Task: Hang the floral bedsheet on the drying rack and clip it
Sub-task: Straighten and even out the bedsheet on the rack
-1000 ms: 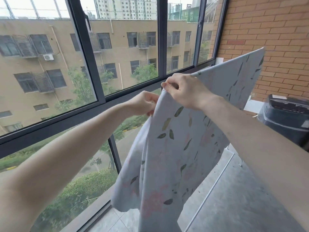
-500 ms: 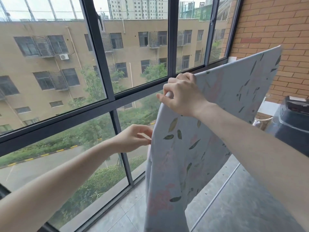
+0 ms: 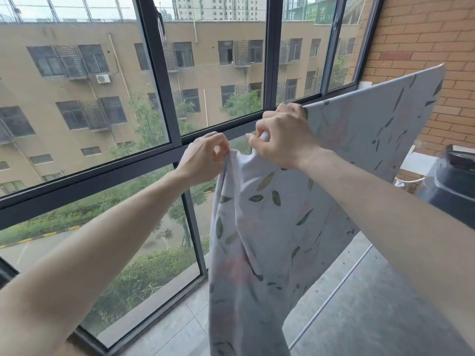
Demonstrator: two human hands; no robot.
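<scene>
**Sheet end bunched at the rail, no clip on yet**

We see the pale grey cotton bedsheet printed with green leaves and faint pink flowers (image 3: 277,227) draped over a rail of the drying rack; the rail itself is hidden under the cloth except for a white rounded end (image 3: 264,136) showing at our right hand. The far stretch of the sheet lies taut and flat toward the brick wall, while the near end hangs in loose folds toward the floor.

Our right hand (image 3: 285,140) is curled over the top edge, fingers wrapped around cloth and rail end. Our left hand (image 3: 205,160) pinches the gathered corner of the sheet just beside it, thumb against fingers.

We judge the risk to be slippage: the near end is heavy and bunched, so letting go before a clip is on could let it slide off the rail end. No clip is visible.

Around us are the dark-framed glass windows (image 3: 164,98), the orange brick wall (image 3: 424,34) on the right, a black plastic bin (image 3: 455,186) at the right edge, and the grey tiled floor (image 3: 180,327) below.
</scene>
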